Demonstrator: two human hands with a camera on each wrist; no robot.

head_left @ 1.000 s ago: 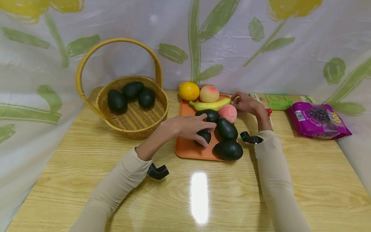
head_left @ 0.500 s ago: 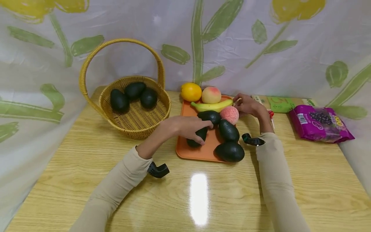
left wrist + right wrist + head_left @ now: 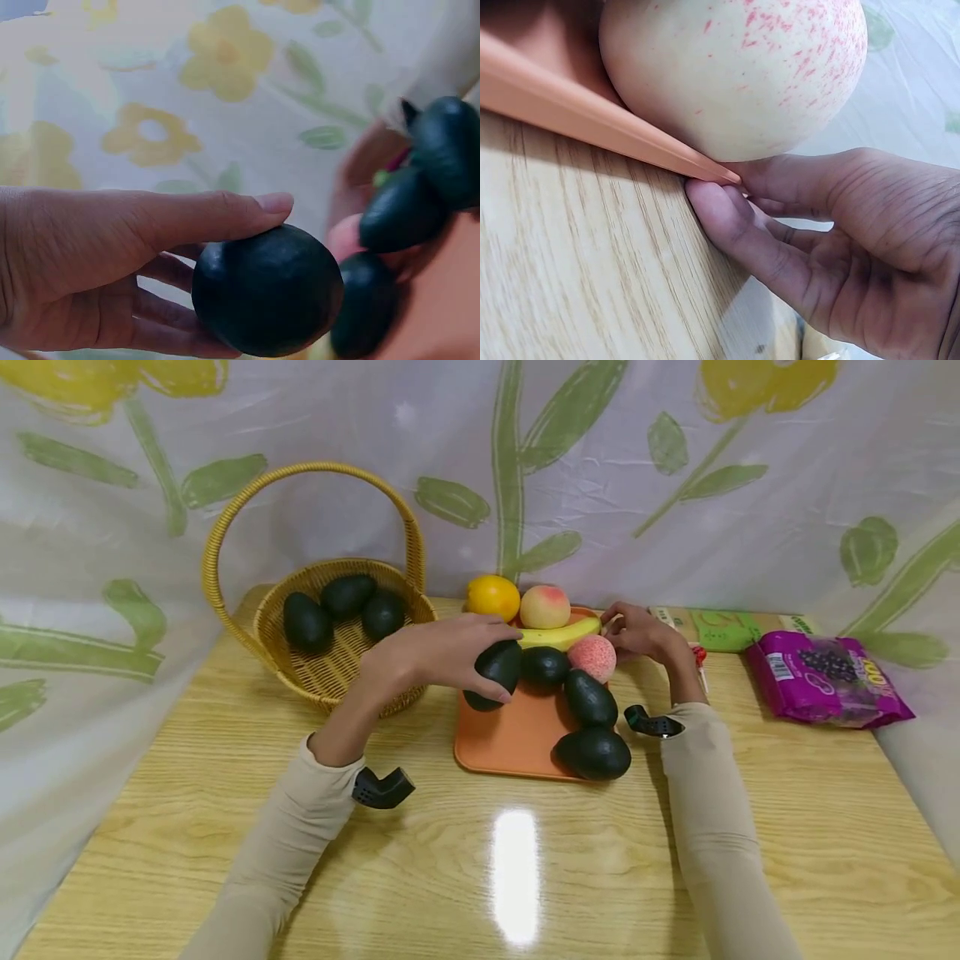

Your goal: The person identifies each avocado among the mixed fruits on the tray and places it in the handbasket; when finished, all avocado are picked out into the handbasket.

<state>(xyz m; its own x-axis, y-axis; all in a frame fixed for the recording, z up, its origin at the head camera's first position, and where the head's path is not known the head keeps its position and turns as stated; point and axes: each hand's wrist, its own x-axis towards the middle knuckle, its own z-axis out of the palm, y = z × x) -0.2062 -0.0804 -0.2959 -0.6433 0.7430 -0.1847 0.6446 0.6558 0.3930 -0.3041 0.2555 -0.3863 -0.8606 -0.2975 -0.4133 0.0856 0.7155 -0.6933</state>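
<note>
In the head view my left hand [image 3: 442,652] grips a dark avocado [image 3: 495,675] over the left side of the orange tray [image 3: 498,743]. The left wrist view shows the thumb on top of this avocado [image 3: 266,292] and the fingers curled behind it. At the tray's far right side my right hand [image 3: 637,631] pinches its rim. The right wrist view has the fingertips [image 3: 716,206] at the tray's edge [image 3: 592,127], beside a speckled peach [image 3: 742,75]. Several avocados [image 3: 592,753], a banana [image 3: 562,633] and another peach [image 3: 545,607] also lie on the tray.
A wicker basket [image 3: 341,697] with a tall handle and 3 avocados stands left of the tray. A lemon [image 3: 492,597] sits at the tray's back left corner. To the right lie a purple grape package [image 3: 828,677], a green-and-brown packet [image 3: 723,628] and a red lollipop [image 3: 699,656].
My left hand has taken hold of an avocado on the tray, lifted it and carried it left and back toward the basket. The right hand has stayed at the tray's rim.
</note>
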